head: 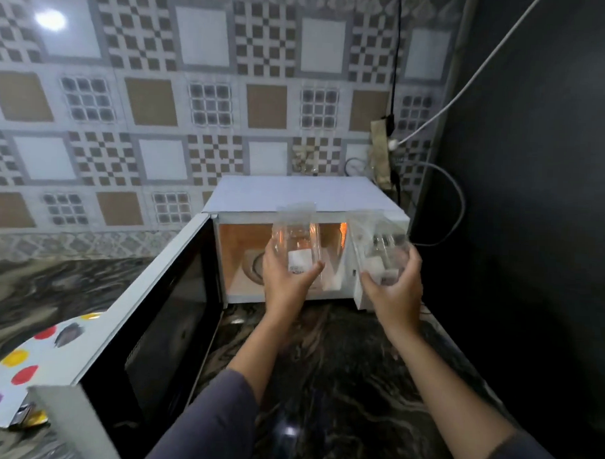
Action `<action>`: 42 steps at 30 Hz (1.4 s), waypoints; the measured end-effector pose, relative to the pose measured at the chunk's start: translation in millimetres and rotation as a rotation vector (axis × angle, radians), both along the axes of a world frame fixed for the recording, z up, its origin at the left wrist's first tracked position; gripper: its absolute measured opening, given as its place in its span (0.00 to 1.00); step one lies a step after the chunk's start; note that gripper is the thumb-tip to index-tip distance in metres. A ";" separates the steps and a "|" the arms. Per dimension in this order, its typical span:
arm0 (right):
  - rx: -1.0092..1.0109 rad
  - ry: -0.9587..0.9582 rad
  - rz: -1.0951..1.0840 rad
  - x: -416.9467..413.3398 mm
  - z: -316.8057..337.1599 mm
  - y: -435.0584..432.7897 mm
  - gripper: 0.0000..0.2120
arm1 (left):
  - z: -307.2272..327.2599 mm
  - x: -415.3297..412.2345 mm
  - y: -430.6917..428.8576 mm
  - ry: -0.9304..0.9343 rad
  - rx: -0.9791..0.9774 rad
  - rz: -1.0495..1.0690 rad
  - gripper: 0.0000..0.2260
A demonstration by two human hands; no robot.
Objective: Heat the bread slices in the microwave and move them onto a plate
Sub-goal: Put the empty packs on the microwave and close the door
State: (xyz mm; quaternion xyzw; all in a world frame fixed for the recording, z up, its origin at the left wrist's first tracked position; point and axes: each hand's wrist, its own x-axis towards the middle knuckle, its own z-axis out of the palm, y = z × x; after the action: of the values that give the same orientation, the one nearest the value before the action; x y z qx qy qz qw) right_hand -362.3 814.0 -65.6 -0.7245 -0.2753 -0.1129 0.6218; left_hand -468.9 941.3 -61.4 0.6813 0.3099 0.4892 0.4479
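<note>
1. Head view: left hand point(285, 280) grips a clear plastic container point(295, 242) at frame centre, before the open, lit microwave point(309, 198).
2. Right hand point(396, 291) grips another clear container point(379, 245), right of centre.
3. Spotted plate point(22, 367) sits at lower left; no bread can be made out.

The microwave point(308, 209) sits on the countertop point(341, 351) against the tiled wall point(161, 104), its door point(153, 327) swung open leftward. A plate point(22, 367) lies left of the door. Two clear containers, perhaps boxes, are held before the cavity: one point(295, 241) in the left hand point(285, 280), another point(382, 249) in the right hand point(395, 291).
</note>
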 end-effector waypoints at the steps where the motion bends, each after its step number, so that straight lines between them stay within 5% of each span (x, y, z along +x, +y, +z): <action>1: 0.015 -0.009 0.002 6.4 11.6 6.9 0.41 | 12.0 6.5 5.1 -0.010 0.004 0.003 0.39; 13: -0.127 -0.014 0.188 115.8 106.4 115.5 0.43 | 106.9 92.6 98.7 0.277 0.009 0.031 0.43; 27: -0.635 -0.044 0.229 182.8 96.6 205.7 0.53 | 97.1 156.2 170.6 0.618 -0.017 0.189 0.50; 42: -0.730 -0.017 0.240 182.2 101.9 210.5 0.51 | 98.4 159.3 166.4 0.718 -0.010 0.230 0.48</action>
State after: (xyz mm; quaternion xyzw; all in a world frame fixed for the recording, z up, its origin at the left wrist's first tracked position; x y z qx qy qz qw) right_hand -180.1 1024.5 36.3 -0.8598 -0.3854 0.0604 0.3295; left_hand -309.6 1107.6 37.0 0.7679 0.5239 0.2647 0.2564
